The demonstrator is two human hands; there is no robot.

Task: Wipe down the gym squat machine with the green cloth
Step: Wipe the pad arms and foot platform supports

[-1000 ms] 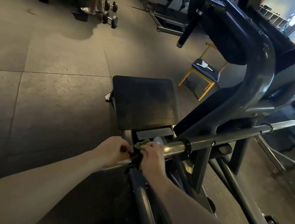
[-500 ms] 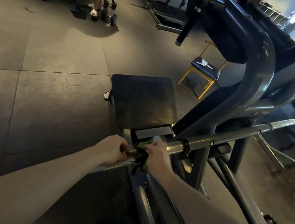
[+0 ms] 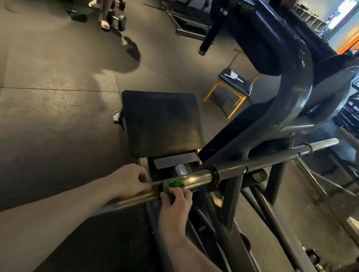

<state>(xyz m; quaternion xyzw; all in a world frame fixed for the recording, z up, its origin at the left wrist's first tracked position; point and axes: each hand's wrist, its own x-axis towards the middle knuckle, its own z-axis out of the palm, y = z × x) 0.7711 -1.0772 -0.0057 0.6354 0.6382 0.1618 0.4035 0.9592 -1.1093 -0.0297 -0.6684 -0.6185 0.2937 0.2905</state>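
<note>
While the left hand (image 3: 129,180) curls its fingers over the chrome bar (image 3: 195,179) of the squat machine (image 3: 296,83), probably to brace against the rubbing, the right hand (image 3: 175,202) grips the green cloth (image 3: 173,184) just beside it on the same bar. Bunched over the top of the bar, the cloth sits between the left hand and the bar's black collar (image 3: 213,177), with the right fingers bent round it so it hugs the curve. Beyond the bar lies the dark footplate (image 3: 159,121), and farther past it a yellow-legged chair (image 3: 234,86). With the bar's long stretch past the collar untouched, much wiping likely remains.
</note>
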